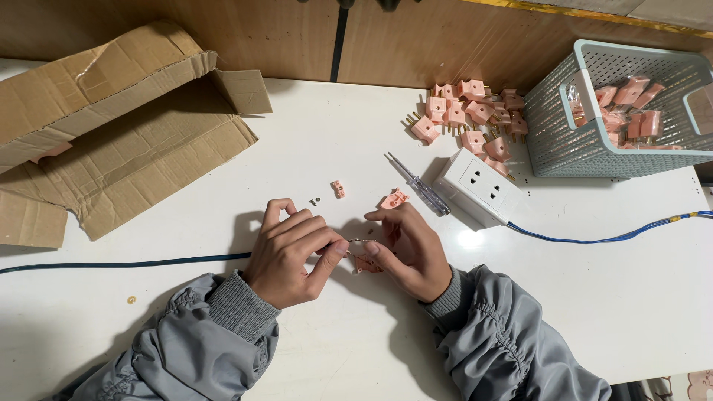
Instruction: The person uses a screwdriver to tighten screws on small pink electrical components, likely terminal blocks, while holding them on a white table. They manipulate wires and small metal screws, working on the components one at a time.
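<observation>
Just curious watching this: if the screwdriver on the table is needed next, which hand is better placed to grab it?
Probably the right hand: the screwdriver lies just beyond its fingers, on its side. The left hand sits farther away, pinching the thin wire.

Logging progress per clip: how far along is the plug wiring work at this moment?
Done: pink plugs already lie in the mesh basket. In hand: the left hand and right hand pinch thin wire ends together over an opened plug half; a screw, a small pink piece and a screwdriver lie loose. Left: a pile of plugs on the table.
</observation>
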